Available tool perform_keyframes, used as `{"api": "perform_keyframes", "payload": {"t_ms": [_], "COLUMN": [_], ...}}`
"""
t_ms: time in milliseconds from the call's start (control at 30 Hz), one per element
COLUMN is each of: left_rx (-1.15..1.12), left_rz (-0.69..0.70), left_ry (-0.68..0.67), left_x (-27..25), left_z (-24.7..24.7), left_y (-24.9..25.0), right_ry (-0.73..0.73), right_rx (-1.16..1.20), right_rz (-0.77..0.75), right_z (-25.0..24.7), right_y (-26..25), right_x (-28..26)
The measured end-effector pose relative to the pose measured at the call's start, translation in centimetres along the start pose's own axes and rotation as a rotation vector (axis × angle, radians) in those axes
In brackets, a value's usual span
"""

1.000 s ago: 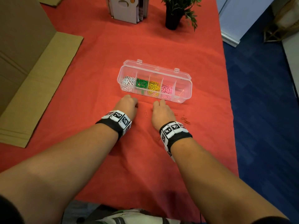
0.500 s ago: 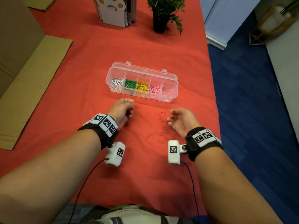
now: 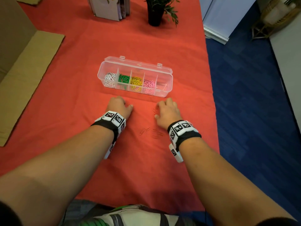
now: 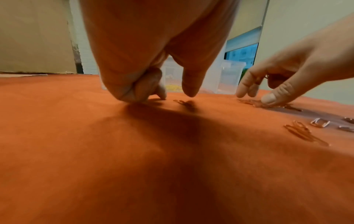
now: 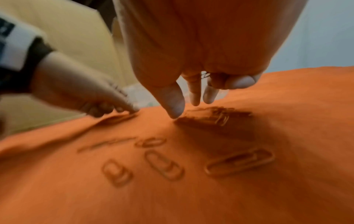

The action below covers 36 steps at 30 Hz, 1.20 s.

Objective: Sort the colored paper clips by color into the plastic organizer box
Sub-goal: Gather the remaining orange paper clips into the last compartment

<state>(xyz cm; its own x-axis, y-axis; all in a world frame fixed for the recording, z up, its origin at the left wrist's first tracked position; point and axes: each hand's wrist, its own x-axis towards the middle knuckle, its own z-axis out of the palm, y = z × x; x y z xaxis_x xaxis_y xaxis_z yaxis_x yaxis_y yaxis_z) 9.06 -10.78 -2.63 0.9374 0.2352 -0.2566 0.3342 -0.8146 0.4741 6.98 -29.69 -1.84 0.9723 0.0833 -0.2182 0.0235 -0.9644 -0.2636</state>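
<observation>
The clear organizer box (image 3: 135, 77) is sitting open on the red tablecloth (image 3: 78, 82), holding white, green, yellow and pink clips in four compartments running from 9 toward 3 o'clock, with a few orange clips in the last one. Both hands are resting palm-down just at the box's 6 o'clock side. The left hand (image 3: 119, 106) is lying with its fingers curled under, knuckles touching the cloth, and its thumb pointing down beside one orange clip (image 4: 180, 101). The right hand (image 3: 167, 110) is reaching down with fingers loosely spread, its thumb (image 5: 172, 103) pressing the cloth at a small pile of orange clips (image 5: 210, 116). More loose clips (image 3: 151, 132) are lying at 6 o'clock between the wrists.
</observation>
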Motion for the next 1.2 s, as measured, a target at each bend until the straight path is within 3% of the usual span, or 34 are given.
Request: {"api": "perform_keyframes", "payload": {"t_ms": [133, 267, 333, 467, 633, 733, 800, 900, 967, 1067, 1133, 1200], "left_rx": [0.098, 0.176, 0.161, -0.159, -1.023, -1.259, -1.279, -0.974, -0.629, -0.065, 0.106, 0.150], "left_rz": [0.125, 0.179, 0.170, 0.003, -0.488, -0.613, -0.621, -0.508, -0.286, 0.116, 0.312, 0.419], "left_ry": [-0.014, -0.025, -0.042, -0.140, -0.495, -0.654, -0.677, -0.635, -0.527, -0.322, -0.231, -0.230], "left_x": [-0.2, -0.9, -1.3, -1.7, -3.3, -4.0, -4.2, -4.9, -5.3, -6.1, -6.6, -6.8], "left_z": [0.6, 0.6, 0.4, -0.3, -1.3, -1.8, -1.5, -0.2, 0.8, 1.7, 2.2, 2.6], "left_y": [0.2, 0.5, 0.6, 0.6, 1.6, 1.5, 1.6, 2.2, 2.3, 1.9, 1.8, 1.8], "right_ry": [0.057, 0.003, -0.055, -0.120, -0.230, -0.304, -0.320, -0.248, -0.174, -0.132, -0.102, -0.096], "right_rx": [-0.136, -0.167, -0.073, 0.510, 1.394, 1.756, 1.836, 1.713, 1.481, 0.842, 0.502, 0.350], "right_rz": [-0.159, -0.175, -0.134, 0.177, 0.406, 0.465, 0.501, 0.634, 0.722, 0.571, 0.420, 0.361], "right_z": [1.2, 1.6, 1.2, -0.1, -1.6, -2.1, -2.0, -1.7, -1.6, -1.2, -1.2, -1.5], "right_y": [-0.6, -0.9, -0.4, 1.6, 3.4, 4.2, 4.6, 4.6, 4.5, 4.6, 4.5, 3.8], "right_x": [-1.1, -2.2, -1.8, -0.7, -2.4, -3.3, -3.5, -3.2, -2.4, -0.7, -0.3, -0.5]}}
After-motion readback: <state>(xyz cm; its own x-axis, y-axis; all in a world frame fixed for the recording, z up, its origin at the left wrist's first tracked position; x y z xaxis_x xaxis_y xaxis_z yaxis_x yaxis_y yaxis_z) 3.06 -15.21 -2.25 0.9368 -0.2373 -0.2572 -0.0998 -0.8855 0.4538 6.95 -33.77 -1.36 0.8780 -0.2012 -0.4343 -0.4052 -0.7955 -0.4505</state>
